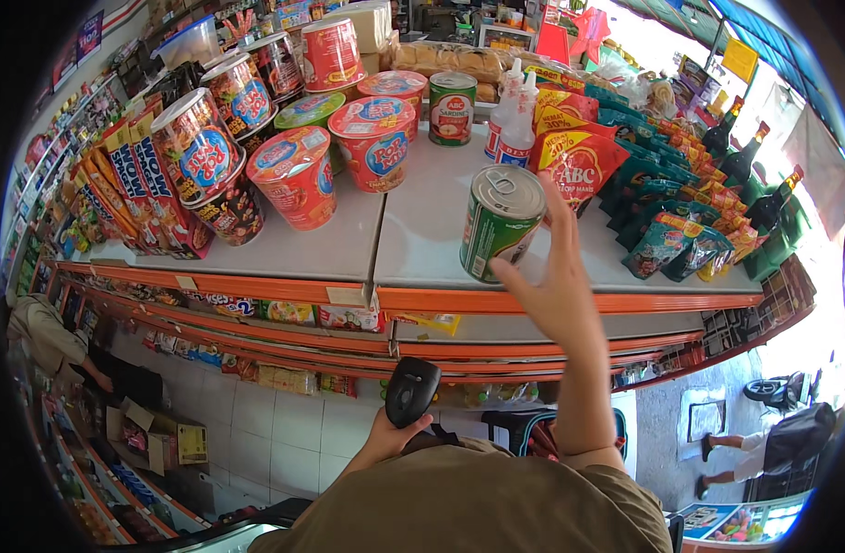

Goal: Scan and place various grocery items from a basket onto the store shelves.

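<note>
My left hand point(389, 434) grips a black handheld barcode scanner point(413, 390) low in front of my body. My right hand point(560, 290) reaches over the top shelf point(422, 235) with its fingers spread. It is at the right side of an upright green tin can point(500, 225) with a pull-tab lid. The thumb overlaps the can's lower front; whether it touches is unclear. Farther back stands a second can, of ABC sardines point(453, 109). Two clear squeeze bottles point(518, 131) with white nozzles and red ABC kecap manis pouches point(576, 162) are behind the near can.
Pop Mie noodle cups point(292, 178) and spaghetti boxes point(140, 186) line the shelf's left. Teal pouches point(664, 242) and dark glass bottles point(746, 155) fill the right. An orange rail point(567, 302) edges the shelf. One person point(49, 339) is at lower left, another point(775, 442) at lower right.
</note>
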`<state>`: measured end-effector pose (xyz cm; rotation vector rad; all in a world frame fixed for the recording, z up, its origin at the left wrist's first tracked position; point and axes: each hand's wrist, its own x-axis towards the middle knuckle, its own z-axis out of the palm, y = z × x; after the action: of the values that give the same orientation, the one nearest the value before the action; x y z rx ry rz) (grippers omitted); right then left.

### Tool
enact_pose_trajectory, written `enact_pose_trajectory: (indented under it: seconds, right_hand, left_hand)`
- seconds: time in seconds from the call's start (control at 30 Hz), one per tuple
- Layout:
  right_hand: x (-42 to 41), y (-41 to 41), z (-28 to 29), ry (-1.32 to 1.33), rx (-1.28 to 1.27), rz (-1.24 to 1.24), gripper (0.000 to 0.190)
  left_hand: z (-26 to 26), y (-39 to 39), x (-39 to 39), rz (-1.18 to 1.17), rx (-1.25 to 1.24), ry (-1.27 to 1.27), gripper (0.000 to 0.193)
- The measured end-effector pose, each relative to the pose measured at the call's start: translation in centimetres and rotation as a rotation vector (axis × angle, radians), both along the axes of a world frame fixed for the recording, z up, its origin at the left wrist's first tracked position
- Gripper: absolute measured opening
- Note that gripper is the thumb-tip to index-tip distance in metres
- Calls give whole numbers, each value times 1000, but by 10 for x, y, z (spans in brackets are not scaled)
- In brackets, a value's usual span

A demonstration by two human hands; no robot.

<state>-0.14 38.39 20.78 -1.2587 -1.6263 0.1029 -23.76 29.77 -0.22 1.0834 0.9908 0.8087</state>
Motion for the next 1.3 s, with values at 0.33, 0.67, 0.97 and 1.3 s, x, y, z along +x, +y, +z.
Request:
enact_pose_trajectory:
  seconds: [0.33, 0.67, 0.97, 1.3]
  right_hand:
    - [-10, 28, 22, -232, -174, -18, 36]
    - [-30, 125, 32, -360, -218, -187, 37]
    - [-16, 112, 7, -235, -44, -191, 44]
    - [62, -128, -220, -205, 218, -384, 39]
  left_hand:
    - [15, 2, 4, -181, 66, 172, 35]
    - [26, -14, 0, -168, -104, 116, 38]
    - [6, -8, 6, -212, -94, 40, 30]
    - [-13, 10, 40, -239, 4, 49, 31]
